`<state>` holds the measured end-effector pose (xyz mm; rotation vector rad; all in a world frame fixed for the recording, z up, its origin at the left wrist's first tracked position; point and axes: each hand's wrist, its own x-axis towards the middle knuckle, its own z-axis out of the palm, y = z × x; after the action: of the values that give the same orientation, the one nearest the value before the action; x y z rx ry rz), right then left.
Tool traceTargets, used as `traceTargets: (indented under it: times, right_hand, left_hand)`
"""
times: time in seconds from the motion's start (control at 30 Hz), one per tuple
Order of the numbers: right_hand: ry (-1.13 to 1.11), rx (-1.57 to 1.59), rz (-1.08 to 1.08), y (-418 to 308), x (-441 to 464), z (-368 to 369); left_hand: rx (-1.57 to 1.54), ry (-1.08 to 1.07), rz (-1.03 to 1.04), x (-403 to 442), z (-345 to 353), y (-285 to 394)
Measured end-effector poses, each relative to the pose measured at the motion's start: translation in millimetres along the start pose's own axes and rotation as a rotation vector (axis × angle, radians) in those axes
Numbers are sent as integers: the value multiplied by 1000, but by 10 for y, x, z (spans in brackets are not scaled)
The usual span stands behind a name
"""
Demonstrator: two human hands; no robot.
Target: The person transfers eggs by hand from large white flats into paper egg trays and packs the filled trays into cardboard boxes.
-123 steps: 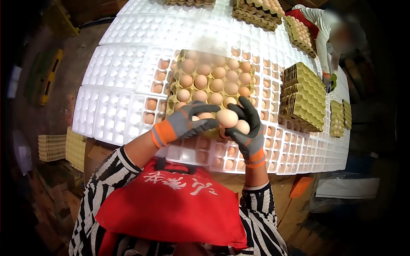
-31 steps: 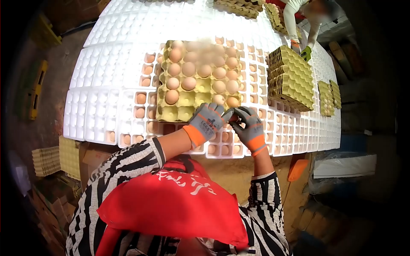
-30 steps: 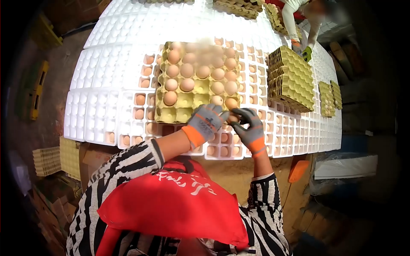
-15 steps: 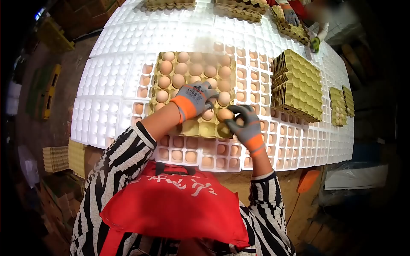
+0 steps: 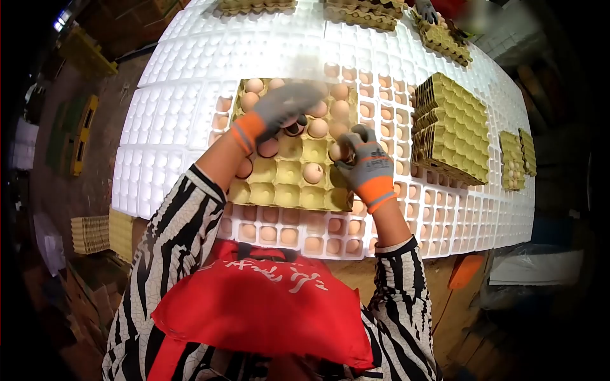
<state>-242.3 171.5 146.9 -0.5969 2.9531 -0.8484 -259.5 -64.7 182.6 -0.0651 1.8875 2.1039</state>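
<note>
Both gloved hands have shifted toward the far side of the pulp tray [image 5: 287,194] since half a second ago, the left one going from the middle of the tray to its far-left part. That tray lies in front of the person, on top of white foam trays [image 5: 159,171], its nearest row of cups showing yellow pulp and its far rows holding most of its eggs. The right hand [image 5: 367,160], at the tray's right edge, has thumb and fingers closed around a held egg [image 5: 338,151]; whether it is lifted clear of its cup I cannot tell. Another egg, the spotted egg [image 5: 313,173], sits just nearer and to the left, with a dark mark on its shell. The left hand [image 5: 283,106] is blurred and palm down over eggs at the far left; I cannot tell whether its fingers grip one. More eggs fill foam cells on the near and right sides. To the right stands a tall tray stack [image 5: 452,130]. Beyond it, at the far right, a co-worker's gloved hand [image 5: 427,11] is at an egg-filled tray [image 5: 445,44]. Nearest of all, a red apron [image 5: 267,311] with white writing covers the person's front between striped sleeves.
</note>
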Motion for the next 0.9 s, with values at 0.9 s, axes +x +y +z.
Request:
traceTargets:
  times: [0.9]
  right_hand:
    - [-263,128,-441,-2063,-808,2502]
  left_hand:
    - [832,712,24,-3047,-1839,-1856]
